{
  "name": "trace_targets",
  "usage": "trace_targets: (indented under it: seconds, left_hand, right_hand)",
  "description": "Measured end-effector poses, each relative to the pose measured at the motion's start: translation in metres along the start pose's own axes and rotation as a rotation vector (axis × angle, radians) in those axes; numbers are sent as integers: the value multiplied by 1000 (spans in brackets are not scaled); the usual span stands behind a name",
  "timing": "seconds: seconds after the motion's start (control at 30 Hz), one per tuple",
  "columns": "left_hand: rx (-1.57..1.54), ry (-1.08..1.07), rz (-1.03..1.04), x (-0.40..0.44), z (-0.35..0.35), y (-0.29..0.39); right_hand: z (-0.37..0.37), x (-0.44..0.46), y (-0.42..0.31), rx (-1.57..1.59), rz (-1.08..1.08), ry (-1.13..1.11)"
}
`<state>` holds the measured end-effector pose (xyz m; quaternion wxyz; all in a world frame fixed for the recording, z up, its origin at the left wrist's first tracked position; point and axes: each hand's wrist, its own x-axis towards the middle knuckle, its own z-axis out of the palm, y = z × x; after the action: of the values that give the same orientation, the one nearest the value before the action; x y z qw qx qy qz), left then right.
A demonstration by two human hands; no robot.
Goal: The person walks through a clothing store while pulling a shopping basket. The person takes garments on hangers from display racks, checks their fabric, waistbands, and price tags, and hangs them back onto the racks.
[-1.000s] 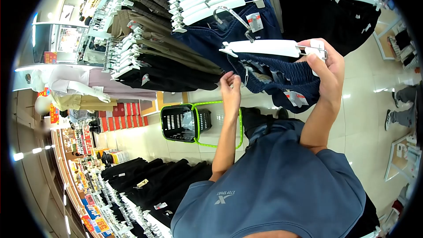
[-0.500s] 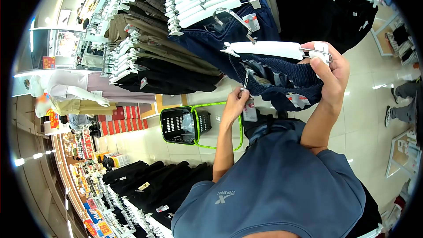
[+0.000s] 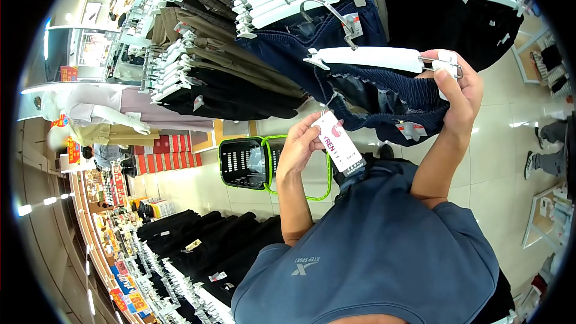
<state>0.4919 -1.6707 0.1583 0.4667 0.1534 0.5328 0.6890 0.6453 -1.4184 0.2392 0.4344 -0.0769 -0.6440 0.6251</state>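
Left grip (image 3: 297,151): closed on a white paper tag (image 3: 339,147), thumb and fingers pinching its left edge; a thin string leads from it to the waistband.
Right grip (image 3: 461,93): clamped around the right clip end of a white hanger (image 3: 369,58), thumb on the near side.
Blue garment (image 3: 384,120): below the white hanger, between the two grips, its elastic waist gaping and the inside showing.
Floor (image 3: 489,171): pale, glossy tiles, with bright reflections at right.
Shop: clothes racks far, left and near left, ceiling lights along the left edge.
Tag print: "YREN" in pink-red capitals, a pink mark above, a dark band at the near end; the finer lines are too small to read.
Shirt (image 3: 372,246): grey-blue, "XTEP SPORT" and an X logo upside down on the chest.
Signs (image 3: 118,303): red, orange and blue, near left, their writing unclear.
Basket (image 3: 243,171): black with a lime-green rim, on the tiles at left; the left forearm covers part of its handle.
Far rack: jeans (image 3: 373,18) on white hangers, partly hidden by the blue garment; khaki trousers (image 3: 198,30) to their left.
Near left: black clothes (image 3: 216,237).
Left: a mannequin (image 3: 96,108) and red boxes (image 3: 168,163).
Right: another person's grey trouser legs (image 3: 547,159).
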Motion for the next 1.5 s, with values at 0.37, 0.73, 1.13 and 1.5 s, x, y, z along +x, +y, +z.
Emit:
trace_targets:
  seconds: [0.37, 0.73, 1.13, 1.5]
  left_hand:
    - [-212, 176, 265, 12, 10, 5]
    - [259, 564, 541, 24, 36, -18]
    - [1324, 196, 583, 21, 37, -32]
    - [735, 582, 361, 39, 10, -45]
  right_hand:
    - [-1, -4, -1, 19, -3, -11]
    - [4, -7, -3, 28, -21, -9]
    - [5, -10, -2, 15, -11, -17]
    - [2, -11, -8, -17, -48, -63]
